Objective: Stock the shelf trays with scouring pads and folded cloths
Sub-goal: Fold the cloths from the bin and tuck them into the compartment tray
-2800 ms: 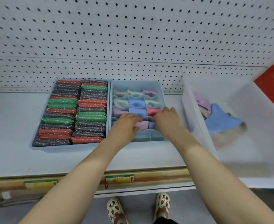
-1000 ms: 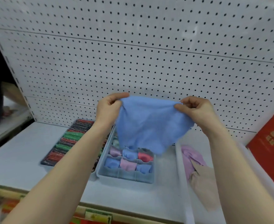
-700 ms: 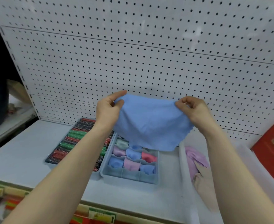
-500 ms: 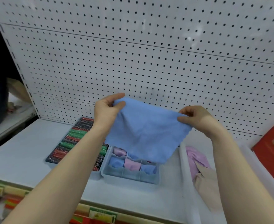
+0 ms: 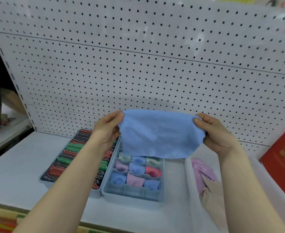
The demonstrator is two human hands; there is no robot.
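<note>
A blue cloth (image 5: 158, 133) hangs folded over in the air above the shelf. My left hand (image 5: 106, 130) pinches its left end and my right hand (image 5: 214, 132) pinches its right end. Below it stands a grey divided tray (image 5: 133, 195) with folded blue, pink, pale green and red cloths in its cells; its front row of cells looks bare. To the left lies a tray (image 5: 45, 179) packed with green, red and dark scouring pads, partly hidden by my left forearm.
A clear plastic bin (image 5: 188, 182) on the right holds a pink cloth (image 5: 204, 170) and a beige cloth (image 5: 212, 194). A red box (image 5: 283, 162) stands at the far right. White pegboard (image 5: 138, 64) backs the shelf (image 5: 15, 165).
My hands left the divided tray and lifted the blue cloth from the bin. In the last second the cloth went from hanging open to folded in half, with my hands lower.
</note>
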